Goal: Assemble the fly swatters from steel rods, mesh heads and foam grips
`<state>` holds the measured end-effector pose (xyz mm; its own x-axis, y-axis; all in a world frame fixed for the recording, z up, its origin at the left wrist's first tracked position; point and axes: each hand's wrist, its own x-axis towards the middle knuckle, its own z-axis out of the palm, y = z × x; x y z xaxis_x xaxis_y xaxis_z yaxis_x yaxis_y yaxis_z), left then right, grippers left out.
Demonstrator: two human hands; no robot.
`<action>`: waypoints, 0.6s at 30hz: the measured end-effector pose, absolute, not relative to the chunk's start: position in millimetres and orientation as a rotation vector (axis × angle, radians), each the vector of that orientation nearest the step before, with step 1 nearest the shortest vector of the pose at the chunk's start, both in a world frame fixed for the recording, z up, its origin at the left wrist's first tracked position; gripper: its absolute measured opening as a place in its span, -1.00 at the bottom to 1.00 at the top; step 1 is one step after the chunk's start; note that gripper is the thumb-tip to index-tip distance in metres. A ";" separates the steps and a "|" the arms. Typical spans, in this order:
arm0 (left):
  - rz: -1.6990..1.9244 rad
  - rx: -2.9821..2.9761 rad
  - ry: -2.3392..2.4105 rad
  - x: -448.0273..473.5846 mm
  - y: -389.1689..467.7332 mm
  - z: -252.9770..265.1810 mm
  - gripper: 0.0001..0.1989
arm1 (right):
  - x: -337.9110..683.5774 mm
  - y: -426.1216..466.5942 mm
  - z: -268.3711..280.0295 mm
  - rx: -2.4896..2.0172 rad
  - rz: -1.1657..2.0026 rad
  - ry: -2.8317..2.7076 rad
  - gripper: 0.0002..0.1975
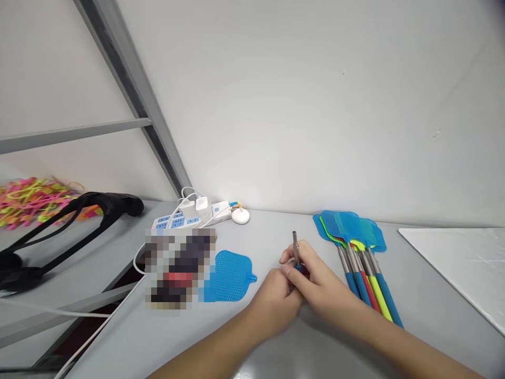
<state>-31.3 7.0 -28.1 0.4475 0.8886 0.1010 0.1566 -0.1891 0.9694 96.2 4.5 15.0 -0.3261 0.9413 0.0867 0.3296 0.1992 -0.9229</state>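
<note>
Upright between my hands stands a fly swatter handle (295,247), its silver metal rod poking up and a bit of blue grip showing below. My right hand (315,273) is closed around it, thumb and fingers at the base of the rod. Just below and to the left, my left hand (276,295) is curled shut against the right, apparently around the lower grip, which is mostly hidden. A loose blue swatter head (233,276) with a mesh of holes lies flat on the table, left of my hands, its short neck pointing right.
Several fly swatters (365,263) with coloured grips lie stacked at right. A white sheet (461,263) is farther right. Behind on the left are a power strip (177,220), a round white device (240,216), a blurred-out item (179,268), a black headset strap (106,210) and colourful pieces (35,202).
</note>
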 end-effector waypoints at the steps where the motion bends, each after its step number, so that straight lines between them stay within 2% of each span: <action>1: 0.872 1.643 0.918 -31.8 7.4 -28.5 -0.73 | 97.8 3.5 14.9 -1.192 1.103 -1.825 -0.94; 8: 0.879 1.625 0.805 -32.7 5.2 -20.4 -0.71 | 118.1 -1.3 13.0 -1.141 0.982 -1.846 -0.88; 14: 0.980 1.795 0.807 -38.1 1.7 -16.0 -0.76 | 153.1 -21.3 18.6 -1.353 0.907 -1.848 -0.63; 18: 1.019 1.748 0.882 -43.8 2.8 -19.1 -0.69 | 171.0 -32.4 13.4 -1.451 0.850 -2.058 -0.62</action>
<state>-43.8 2.8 -19.1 0.4056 0.8757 0.2619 0.1328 -0.3399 0.9310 171.0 -32.4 13.4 -0.3234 0.9458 0.0312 0.6485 0.2455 -0.7206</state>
